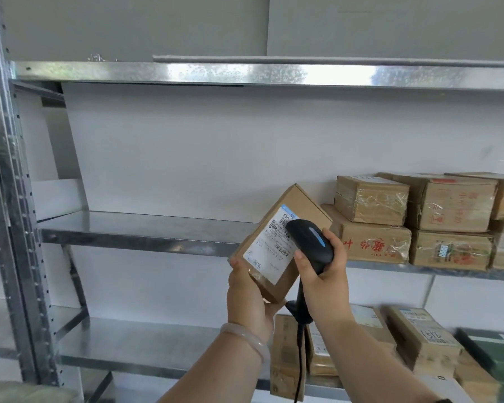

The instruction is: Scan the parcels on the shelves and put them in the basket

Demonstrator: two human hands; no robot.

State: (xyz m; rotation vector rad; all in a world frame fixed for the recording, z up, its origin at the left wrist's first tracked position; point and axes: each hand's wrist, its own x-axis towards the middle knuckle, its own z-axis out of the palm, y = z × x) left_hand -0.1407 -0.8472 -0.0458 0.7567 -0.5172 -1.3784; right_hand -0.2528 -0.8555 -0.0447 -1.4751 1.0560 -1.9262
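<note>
My left hand point(249, 298) grips the lower end of a flat brown cardboard parcel point(300, 205), tilted up in front of the middle shelf point(134, 231). Its white shipping label point(269, 247) with barcodes faces me. My right hand point(326, 282) holds a black barcode scanner point(310, 241) with a blue light, its head right over the label's right side. The scanner's cable hangs down between my forearms. No basket is in view.
Several taped brown parcels point(419, 219) are stacked at the right of the middle shelf. More labelled parcels point(419, 338) crowd the right of the lower shelf point(128, 347). A metal upright point(9, 199) stands at the left. The top shelf edge point(245, 72) runs overhead.
</note>
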